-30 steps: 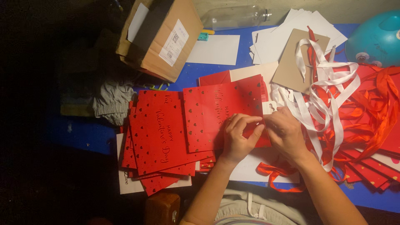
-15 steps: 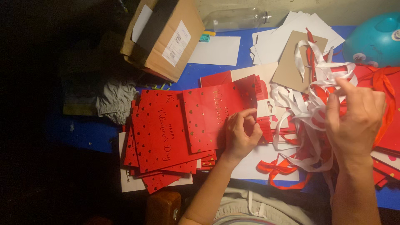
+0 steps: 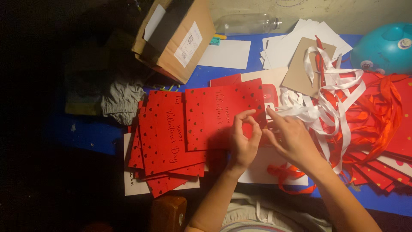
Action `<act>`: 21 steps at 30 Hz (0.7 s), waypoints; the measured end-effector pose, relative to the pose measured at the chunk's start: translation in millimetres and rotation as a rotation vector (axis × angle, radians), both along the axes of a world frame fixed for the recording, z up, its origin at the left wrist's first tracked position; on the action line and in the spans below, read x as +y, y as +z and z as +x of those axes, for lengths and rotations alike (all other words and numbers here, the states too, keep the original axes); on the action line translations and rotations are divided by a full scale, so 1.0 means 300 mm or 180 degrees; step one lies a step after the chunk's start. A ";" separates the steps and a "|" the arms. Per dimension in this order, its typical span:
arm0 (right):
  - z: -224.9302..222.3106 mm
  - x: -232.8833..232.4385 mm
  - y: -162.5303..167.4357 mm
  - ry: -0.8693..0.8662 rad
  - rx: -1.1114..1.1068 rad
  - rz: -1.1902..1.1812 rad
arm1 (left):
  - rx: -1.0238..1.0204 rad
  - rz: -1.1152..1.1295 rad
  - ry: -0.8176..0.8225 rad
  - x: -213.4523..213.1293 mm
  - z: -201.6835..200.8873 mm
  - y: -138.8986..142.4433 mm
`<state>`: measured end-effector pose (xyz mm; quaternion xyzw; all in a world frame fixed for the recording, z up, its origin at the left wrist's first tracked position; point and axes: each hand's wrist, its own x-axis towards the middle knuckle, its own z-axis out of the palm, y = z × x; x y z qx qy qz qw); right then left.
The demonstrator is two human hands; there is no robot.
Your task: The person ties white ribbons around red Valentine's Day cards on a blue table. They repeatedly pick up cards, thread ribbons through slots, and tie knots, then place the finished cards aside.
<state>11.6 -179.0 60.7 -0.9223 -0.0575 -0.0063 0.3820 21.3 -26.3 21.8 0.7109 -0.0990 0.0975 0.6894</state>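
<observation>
Two hands [image 3: 268, 139] on one red bag [image 3: 223, 114]

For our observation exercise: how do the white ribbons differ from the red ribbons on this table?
The white ribbons lie nearer the right hand, which touches one end; the red ribbons lie farther right, untouched. The white ribbons loop over a brown card; the red ribbons spread over red sheets. Both are loose, tangled strips on the blue table.
</observation>
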 end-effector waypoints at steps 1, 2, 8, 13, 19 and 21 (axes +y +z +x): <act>0.002 0.003 -0.005 -0.0027 0.0249 0.0286 | -0.0077 -0.0061 0.0092 0.005 -0.012 0.011; 0.007 0.011 -0.011 -0.0021 0.0377 0.0485 | -0.0110 -0.0012 0.0133 0.010 -0.026 0.022; 0.017 0.091 0.000 0.0517 0.0378 0.2090 | -0.1656 0.0647 -0.0169 0.012 -0.103 0.085; -0.015 0.170 0.005 0.0436 0.1191 0.2900 | -0.2151 0.0608 -0.0537 -0.001 -0.140 0.119; 0.016 0.085 -0.042 0.0485 -0.0012 0.1093 | -0.1739 0.0824 0.0085 0.046 -0.043 0.059; 0.028 0.023 -0.044 0.0359 -0.0733 -0.0028 | -0.1509 0.1001 0.0277 0.062 -0.007 0.035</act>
